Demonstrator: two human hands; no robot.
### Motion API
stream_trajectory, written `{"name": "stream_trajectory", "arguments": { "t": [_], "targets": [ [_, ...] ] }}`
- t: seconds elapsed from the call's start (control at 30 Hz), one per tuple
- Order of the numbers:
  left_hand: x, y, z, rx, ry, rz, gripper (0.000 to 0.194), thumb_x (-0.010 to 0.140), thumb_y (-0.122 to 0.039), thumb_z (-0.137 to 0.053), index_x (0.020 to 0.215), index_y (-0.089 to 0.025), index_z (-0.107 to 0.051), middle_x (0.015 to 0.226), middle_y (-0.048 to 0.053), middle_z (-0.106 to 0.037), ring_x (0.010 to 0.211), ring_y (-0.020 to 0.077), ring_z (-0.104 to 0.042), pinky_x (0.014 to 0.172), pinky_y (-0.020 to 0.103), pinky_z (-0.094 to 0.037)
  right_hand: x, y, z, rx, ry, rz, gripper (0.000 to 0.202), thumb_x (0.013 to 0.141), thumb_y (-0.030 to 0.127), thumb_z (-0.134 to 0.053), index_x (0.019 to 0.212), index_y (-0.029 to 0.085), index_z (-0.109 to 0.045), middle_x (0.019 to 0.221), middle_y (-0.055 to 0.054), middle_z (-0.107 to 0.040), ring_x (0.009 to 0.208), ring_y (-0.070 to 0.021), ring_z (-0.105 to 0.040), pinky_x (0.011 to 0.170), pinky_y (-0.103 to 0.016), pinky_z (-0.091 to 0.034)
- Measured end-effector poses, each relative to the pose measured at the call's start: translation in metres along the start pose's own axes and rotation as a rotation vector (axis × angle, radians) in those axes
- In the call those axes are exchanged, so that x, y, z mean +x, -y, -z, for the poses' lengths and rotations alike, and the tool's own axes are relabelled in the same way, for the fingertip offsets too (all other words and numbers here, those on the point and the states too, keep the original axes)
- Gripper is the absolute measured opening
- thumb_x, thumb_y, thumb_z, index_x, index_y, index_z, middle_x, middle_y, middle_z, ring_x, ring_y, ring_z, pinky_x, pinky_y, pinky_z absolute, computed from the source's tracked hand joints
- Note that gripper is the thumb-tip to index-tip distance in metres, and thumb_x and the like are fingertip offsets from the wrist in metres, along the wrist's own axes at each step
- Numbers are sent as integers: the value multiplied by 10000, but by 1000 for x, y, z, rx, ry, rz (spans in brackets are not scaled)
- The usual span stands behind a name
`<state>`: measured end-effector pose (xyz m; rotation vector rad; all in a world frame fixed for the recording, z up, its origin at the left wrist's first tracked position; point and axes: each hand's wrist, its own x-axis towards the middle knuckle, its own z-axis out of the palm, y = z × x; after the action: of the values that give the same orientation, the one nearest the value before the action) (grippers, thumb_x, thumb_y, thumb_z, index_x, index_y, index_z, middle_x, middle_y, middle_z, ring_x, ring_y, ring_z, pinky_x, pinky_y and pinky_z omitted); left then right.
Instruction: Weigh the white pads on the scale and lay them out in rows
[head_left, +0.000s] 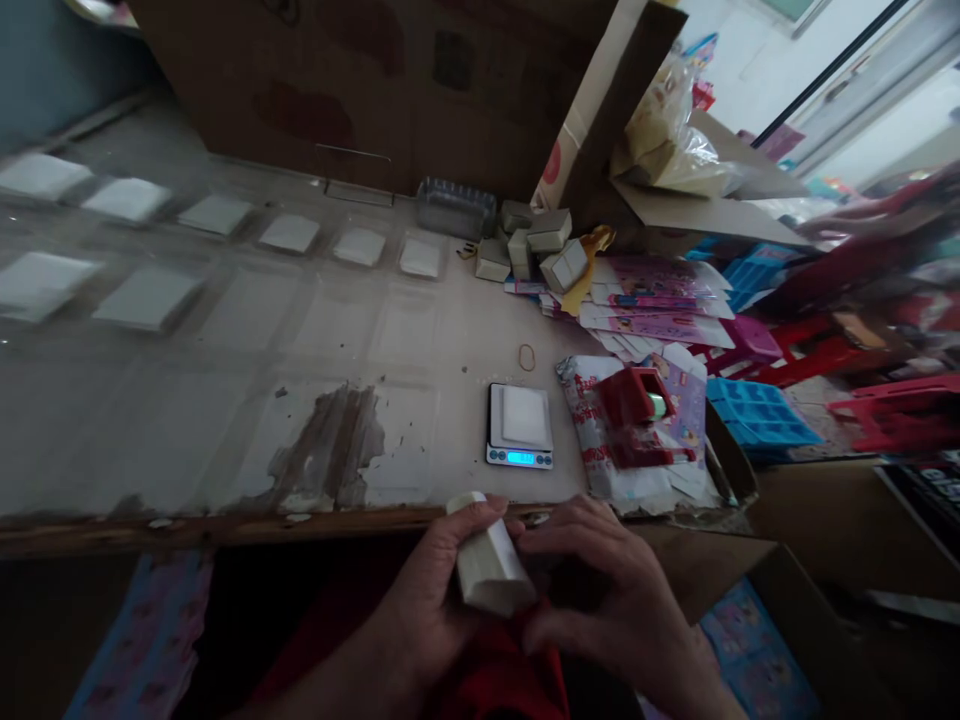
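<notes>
A thick stack of white paper slips (491,570) is gripped in my left hand (442,575), thumb across its top, just off the table's front edge. My right hand (600,570) is at the stack's right side, its fingers bent and the thumb apart from them. Nothing shows between them; whether its fingertips touch the stack I cannot tell. Beyond my hands, a small digital scale (495,425) with a lit blue display stands on the table. A white stack of slips (524,415) lies on its pan.
White stacks in clear trays (421,256) line the table's left side. Bundled slips (551,230) and printed cartons (652,300) lie at the back right. A red tape dispenser (637,405) sits right of the scale. A large cardboard box (360,90) stands behind.
</notes>
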<state>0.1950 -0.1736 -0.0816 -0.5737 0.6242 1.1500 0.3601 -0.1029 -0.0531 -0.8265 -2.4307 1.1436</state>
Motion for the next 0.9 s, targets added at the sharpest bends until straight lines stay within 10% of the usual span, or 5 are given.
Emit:
{"name": "stream_trajectory", "arguments": {
  "t": [0.47,0.9],
  "targets": [
    [13,8,-7,48,-114,18,162,789,-199,-698,911,-125,-619,773,81,-687,638,204,-662,596,322,-549,7,-20,-4,396,41,-375,360,557,301,-914,867,215,-752,826,0,-710,792,-173,-639,736,-284,-495],
    [22,12,4,75,-77,59,341,772,-316,-750,1012,-132,-593,907,101,-660,821,257,-668,893,524,-532,0,-42,5,648,19,-438,261,658,352,-859,836,185,-766,767,-13,-706,709,-147,-626,642,-239,-498]
  ]
}}
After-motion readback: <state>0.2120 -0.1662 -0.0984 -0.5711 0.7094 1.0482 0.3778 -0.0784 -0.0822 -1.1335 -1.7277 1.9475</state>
